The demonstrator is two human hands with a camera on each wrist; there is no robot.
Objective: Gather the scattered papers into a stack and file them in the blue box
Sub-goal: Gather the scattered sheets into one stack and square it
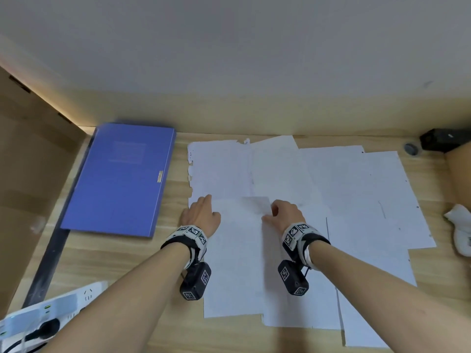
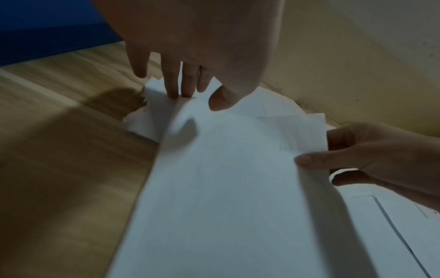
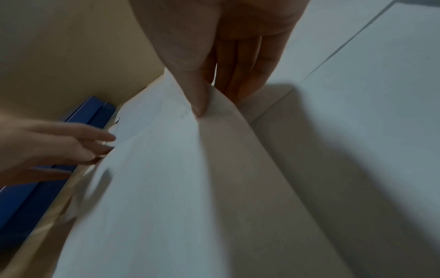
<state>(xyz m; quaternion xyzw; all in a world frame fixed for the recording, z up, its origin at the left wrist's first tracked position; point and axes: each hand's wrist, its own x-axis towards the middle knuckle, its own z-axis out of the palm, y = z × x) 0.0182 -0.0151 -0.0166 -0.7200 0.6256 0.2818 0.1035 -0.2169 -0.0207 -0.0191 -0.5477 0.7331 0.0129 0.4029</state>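
Note:
Several white papers [image 1: 356, 194] lie overlapping across the wooden desk [image 1: 114, 263]; one at the back [image 1: 219, 169] has a torn left edge. The blue box [image 1: 119, 179] lies shut and flat to their left, and its edge shows in the right wrist view [image 3: 90, 112]. My right hand [image 1: 283, 212] pinches the far right corner of the nearest sheet [image 1: 237, 263], thumb [image 3: 197, 101] on top and fingers beneath, lifting it into a fold [image 3: 154, 188]. My left hand [image 1: 201, 212] sits at that sheet's far left corner, with straight fingers [image 2: 181, 90] touching the paper [image 2: 226, 188].
A white power strip [image 1: 51, 309] with plugged cables lies at the near left. A cardboard panel [image 1: 30, 161] walls the left side. At the right edge sits a crumpled white cloth [image 1: 461, 230]; a black object [image 1: 443, 142] and a grey disc [image 1: 410, 149] are at the back right.

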